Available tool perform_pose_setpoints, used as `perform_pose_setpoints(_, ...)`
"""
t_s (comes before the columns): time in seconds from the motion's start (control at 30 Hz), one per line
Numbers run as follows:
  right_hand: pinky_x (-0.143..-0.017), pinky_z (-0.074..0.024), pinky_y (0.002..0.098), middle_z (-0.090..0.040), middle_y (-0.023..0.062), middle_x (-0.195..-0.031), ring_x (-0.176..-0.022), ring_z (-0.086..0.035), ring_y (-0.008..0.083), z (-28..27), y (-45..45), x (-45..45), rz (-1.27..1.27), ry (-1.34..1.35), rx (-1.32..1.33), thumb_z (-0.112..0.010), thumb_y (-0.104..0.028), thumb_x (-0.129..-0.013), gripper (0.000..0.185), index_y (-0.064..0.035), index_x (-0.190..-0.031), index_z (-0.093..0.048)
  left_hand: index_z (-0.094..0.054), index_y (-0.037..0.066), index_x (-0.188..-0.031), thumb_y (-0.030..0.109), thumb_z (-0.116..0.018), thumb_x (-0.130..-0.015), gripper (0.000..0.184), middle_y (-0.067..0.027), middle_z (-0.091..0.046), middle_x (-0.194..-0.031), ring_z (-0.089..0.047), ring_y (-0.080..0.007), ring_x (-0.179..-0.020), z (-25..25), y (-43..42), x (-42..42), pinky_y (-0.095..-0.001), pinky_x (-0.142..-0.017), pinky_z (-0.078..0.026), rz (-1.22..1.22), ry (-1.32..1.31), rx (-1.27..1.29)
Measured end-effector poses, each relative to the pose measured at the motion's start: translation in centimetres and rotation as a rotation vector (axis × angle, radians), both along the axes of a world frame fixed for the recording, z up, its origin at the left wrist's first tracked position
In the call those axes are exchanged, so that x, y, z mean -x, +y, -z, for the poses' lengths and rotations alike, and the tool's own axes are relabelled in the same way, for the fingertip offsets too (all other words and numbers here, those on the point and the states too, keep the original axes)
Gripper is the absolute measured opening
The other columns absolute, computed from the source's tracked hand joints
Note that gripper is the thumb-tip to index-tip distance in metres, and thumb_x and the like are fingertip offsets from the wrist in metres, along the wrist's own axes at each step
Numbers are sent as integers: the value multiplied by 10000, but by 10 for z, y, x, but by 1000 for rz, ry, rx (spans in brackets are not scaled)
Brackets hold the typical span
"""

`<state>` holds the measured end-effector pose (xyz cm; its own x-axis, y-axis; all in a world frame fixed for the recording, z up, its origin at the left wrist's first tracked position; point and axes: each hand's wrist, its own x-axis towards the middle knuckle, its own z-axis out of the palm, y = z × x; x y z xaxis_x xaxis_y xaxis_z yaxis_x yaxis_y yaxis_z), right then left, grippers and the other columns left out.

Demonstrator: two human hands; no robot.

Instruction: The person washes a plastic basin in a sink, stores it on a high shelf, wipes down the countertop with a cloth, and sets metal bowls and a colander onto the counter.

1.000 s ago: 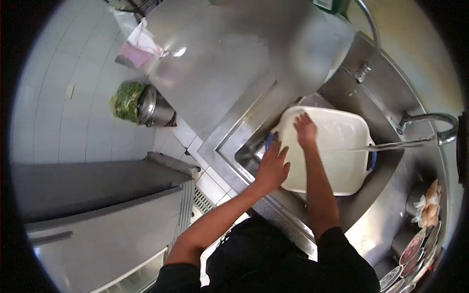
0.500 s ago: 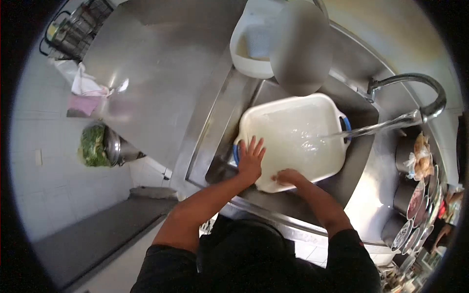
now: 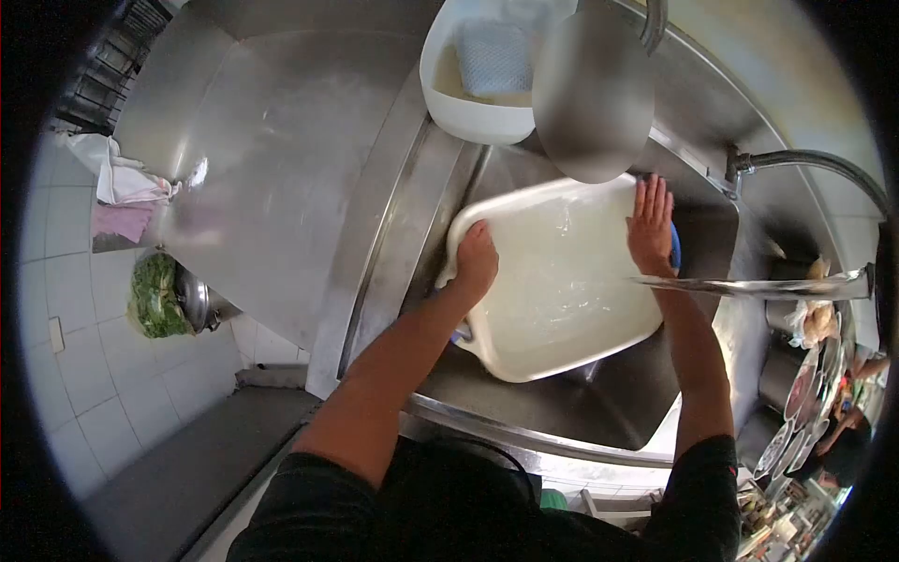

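Observation:
A large cream basin with blue handles sits in the steel sink, shallow water inside it. My left hand is closed at the basin's left rim, its fingers curled and partly hidden. Against the inner right wall, near the blue handle, my right hand lies with fingers stretched out. A stream of water runs from the faucet across my right forearm toward the basin.
A white tub holding a bluish textured item stands at the sink's far edge, beside a blurred grey oval. Steel counter extends left, with cloths and bagged greens beyond. Plates line the right; a person is at far right.
My right hand has moved from the near side to the far right wall and opened. My left hand has shifted up along the left side and closed. The basin has turned slightly.

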<state>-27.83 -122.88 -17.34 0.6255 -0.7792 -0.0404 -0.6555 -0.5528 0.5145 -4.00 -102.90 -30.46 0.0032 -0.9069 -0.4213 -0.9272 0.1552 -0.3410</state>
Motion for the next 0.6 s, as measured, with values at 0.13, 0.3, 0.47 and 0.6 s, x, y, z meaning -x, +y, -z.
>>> perform_pose_setpoints(0.13,-1095,-125,619,-153,242,-1514,-1402,-158,381,59,29,-9,19,178,-46,-466,-404,-905,684,1,-1427,-288,-715,121,-1002,227,-478,-864,294,-185,-635,-1083,-476,-385,-1176,-6,6,5,-579,-1038,-241,-130,272,99)
perform_pose_setpoints(0.3,-992,-271,546,-428,216,-1271,-1206,-419,324,187,105,13,-123,-441,-437,-503,-318,-879,460,6,-1206,-519,-687,96,-1036,202,-485,-872,281,-183,-599,-1151,-501,-363,-1161,-46,59,38,-603,-971,-306,-102,500,-45)
perform_pose_setpoints(0.47,-796,-507,353,-686,152,-890,-869,-633,215,104,158,-58,258,-1164,-1044,-601,-154,-823,238,35,-940,-685,-664,51,-1015,186,-518,-823,276,-203,-646,-1032,-610,-368,-1000,-67,30,69,-533,-857,-450,-476,898,-303)
perform_pose_setpoints(0.6,-731,-498,281,-679,107,-873,-759,-616,140,8,149,-52,705,-1549,-990,-631,-21,-795,178,85,-932,-668,-673,24,-833,195,-578,-777,204,-225,-655,-784,-657,-355,-792,-51,-22,93,-453,-733,-522,-541,1200,157)
